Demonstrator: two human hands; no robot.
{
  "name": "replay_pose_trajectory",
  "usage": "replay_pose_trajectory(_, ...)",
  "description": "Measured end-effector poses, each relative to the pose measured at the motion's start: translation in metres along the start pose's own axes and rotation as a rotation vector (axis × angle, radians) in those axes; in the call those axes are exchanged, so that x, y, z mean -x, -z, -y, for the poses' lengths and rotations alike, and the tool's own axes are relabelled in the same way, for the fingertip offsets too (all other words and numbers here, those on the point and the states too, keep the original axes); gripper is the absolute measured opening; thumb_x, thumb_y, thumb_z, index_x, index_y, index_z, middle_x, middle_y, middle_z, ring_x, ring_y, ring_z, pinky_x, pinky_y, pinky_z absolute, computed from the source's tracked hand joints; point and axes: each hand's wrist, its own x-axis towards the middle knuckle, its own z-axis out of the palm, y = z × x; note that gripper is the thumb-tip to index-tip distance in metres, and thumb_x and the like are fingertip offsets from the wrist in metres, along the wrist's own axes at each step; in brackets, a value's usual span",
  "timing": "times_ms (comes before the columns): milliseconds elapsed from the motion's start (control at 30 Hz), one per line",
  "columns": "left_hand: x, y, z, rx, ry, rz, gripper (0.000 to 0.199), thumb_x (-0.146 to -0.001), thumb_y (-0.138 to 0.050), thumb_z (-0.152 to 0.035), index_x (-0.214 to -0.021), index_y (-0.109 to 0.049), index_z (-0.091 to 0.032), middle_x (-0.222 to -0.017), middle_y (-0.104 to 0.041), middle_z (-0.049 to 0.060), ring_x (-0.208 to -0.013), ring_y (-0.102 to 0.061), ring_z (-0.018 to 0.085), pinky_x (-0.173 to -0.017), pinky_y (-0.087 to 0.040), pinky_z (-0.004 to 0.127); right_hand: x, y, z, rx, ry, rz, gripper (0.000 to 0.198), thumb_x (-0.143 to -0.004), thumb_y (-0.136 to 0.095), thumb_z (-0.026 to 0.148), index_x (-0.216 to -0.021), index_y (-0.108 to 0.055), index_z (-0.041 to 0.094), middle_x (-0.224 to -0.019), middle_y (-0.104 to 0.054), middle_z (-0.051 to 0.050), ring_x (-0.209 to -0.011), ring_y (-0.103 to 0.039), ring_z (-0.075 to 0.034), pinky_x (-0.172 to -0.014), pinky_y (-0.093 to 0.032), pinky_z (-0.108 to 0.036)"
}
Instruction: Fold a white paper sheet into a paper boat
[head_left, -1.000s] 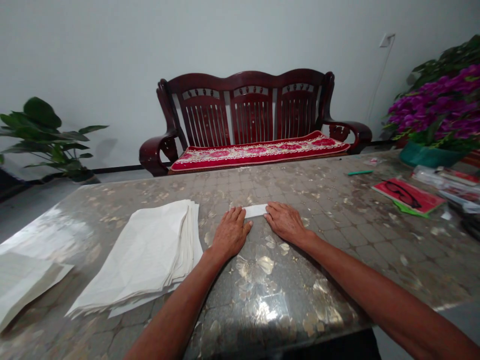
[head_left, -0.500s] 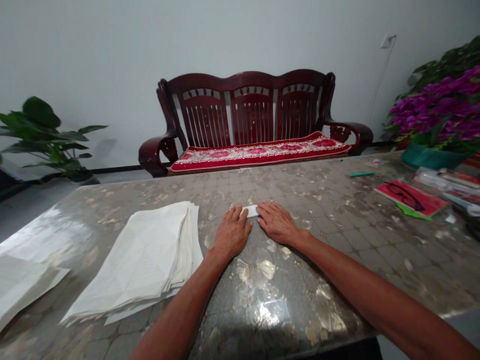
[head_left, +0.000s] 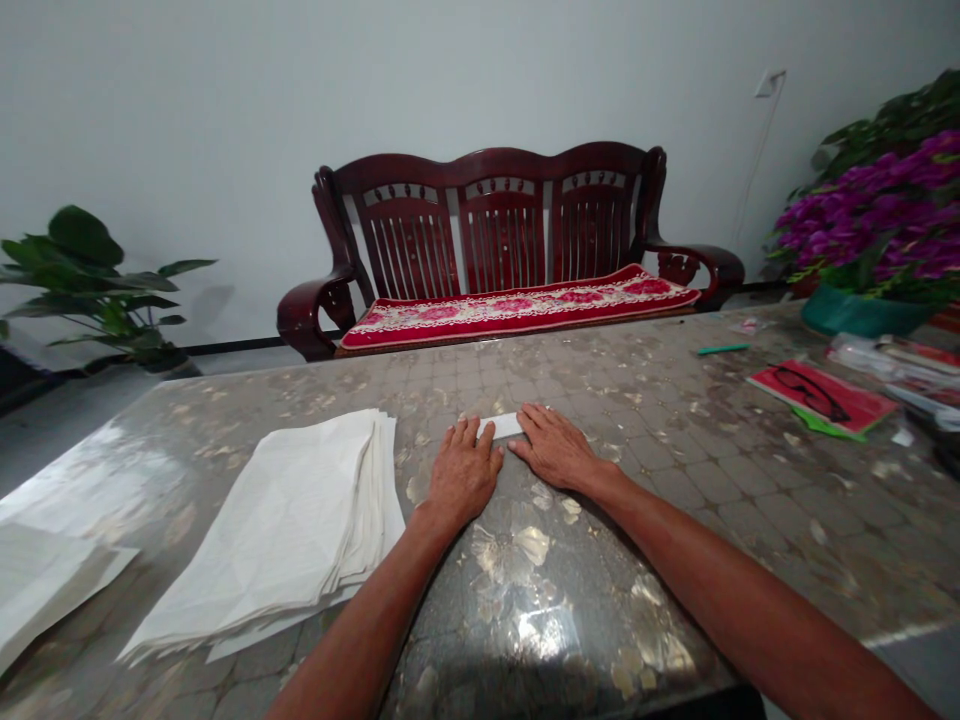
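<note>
A narrow white folded paper strip (head_left: 501, 427) lies flat on the table between my two hands. My left hand (head_left: 463, 468) rests palm down over its left end, fingers stretched forward and slightly spread. On the right end lies my right hand (head_left: 553, 445), also palm down, its fingers extended and its thumb apart from them. The strip's middle shows between the hands, while both ends are hidden under the fingers. Left of my left forearm lies a stack of white paper sheets (head_left: 277, 510).
The table (head_left: 637, 400) has a patterned, shiny cover. More white paper (head_left: 52, 580) lies at the far left. To the right are a red booklet (head_left: 862, 395) with black glasses (head_left: 810, 390), a green pen (head_left: 723, 349) and a flower pot (head_left: 862, 312). A wooden bench (head_left: 499, 240) stands behind.
More of the paper strip shows between my hands. My right thumb has come away from the strip toward me. My left hand stays nearly in place.
</note>
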Motion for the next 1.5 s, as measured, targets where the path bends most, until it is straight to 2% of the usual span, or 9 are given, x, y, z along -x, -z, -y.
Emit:
replay_pose_trajectory(133,-0.011,0.003,-0.008,0.017,-0.038,0.048,0.045,-0.101,-0.038,-0.03,-0.136,-0.055,-0.007,-0.148,-0.053,0.02,-0.142,-0.044,0.034,-0.12,-0.032,0.051,0.001,-0.002,0.001,0.005,-0.019,-0.002,0.061,-0.102,-0.038,0.049,-0.147,-0.048,0.008,-0.157,-0.04,-0.02,-0.147,-0.035,-0.031,-0.121,-0.026,-0.046)
replay_pose_trajectory(233,-0.019,0.0,-0.009,0.106,-0.122,0.09,0.049,-0.1,-0.039,-0.024,-0.147,-0.045,-0.011,-0.155,-0.047,0.015,-0.145,-0.041,0.028,-0.121,-0.032,0.045,0.002,-0.003,0.001,0.013,-0.019,0.001,0.06,-0.103,-0.036,0.045,-0.148,-0.046,0.008,-0.158,-0.039,-0.019,-0.148,-0.033,-0.03,-0.122,-0.024,-0.045)
replay_pose_trajectory(367,-0.023,-0.006,-0.004,0.139,-0.152,0.14,0.05,-0.099,-0.038,-0.023,-0.148,-0.046,-0.011,-0.157,-0.044,0.014,-0.146,-0.039,0.027,-0.122,-0.03,0.044,0.001,-0.003,0.0,0.022,0.0,0.014,0.057,-0.103,-0.034,0.041,-0.149,-0.045,0.008,-0.159,-0.038,-0.019,-0.148,-0.033,-0.029,-0.122,-0.024,-0.044)
replay_pose_trajectory(700,-0.009,0.003,0.011,0.052,-0.086,0.178,0.052,-0.104,-0.035,-0.036,-0.149,-0.044,-0.014,-0.157,-0.044,0.013,-0.148,-0.036,0.031,-0.12,-0.032,0.049,0.008,0.004,-0.01,-0.005,-0.055,0.03,0.068,-0.101,-0.036,0.053,-0.149,-0.045,0.007,-0.159,-0.037,-0.02,-0.148,-0.033,-0.033,-0.121,-0.024,-0.047)
replay_pose_trajectory(900,-0.005,0.006,0.013,0.019,-0.064,0.164,0.053,-0.104,-0.033,-0.042,-0.148,-0.046,-0.016,-0.157,-0.043,0.013,-0.147,-0.036,0.033,-0.119,-0.033,0.05,0.009,0.007,-0.01,-0.001,-0.086,0.034,0.07,-0.101,-0.034,0.056,-0.15,-0.044,0.006,-0.159,-0.037,-0.02,-0.147,-0.033,-0.032,-0.12,-0.024,-0.047)
replay_pose_trajectory(1100,-0.005,0.005,0.012,0.023,-0.047,0.148,0.053,-0.105,-0.031,-0.045,-0.147,-0.047,-0.018,-0.157,-0.044,0.012,-0.147,-0.037,0.031,-0.119,-0.033,0.049,0.008,0.004,-0.009,0.0,-0.096,0.017,0.07,-0.101,-0.033,0.056,-0.15,-0.044,0.007,-0.158,-0.039,-0.02,-0.148,-0.033,-0.032,-0.12,-0.024,-0.047)
replay_pose_trajectory(1500,-0.01,0.002,0.016,0.024,-0.061,0.16,0.061,-0.103,-0.032,-0.052,-0.149,-0.044,-0.015,-0.158,-0.042,0.014,-0.147,-0.035,0.034,-0.12,-0.031,0.051,0.006,0.007,-0.009,0.003,-0.107,0.025,0.068,-0.101,-0.036,0.054,-0.15,-0.044,0.007,-0.158,-0.039,-0.019,-0.147,-0.033,-0.032,-0.121,-0.023,-0.047)
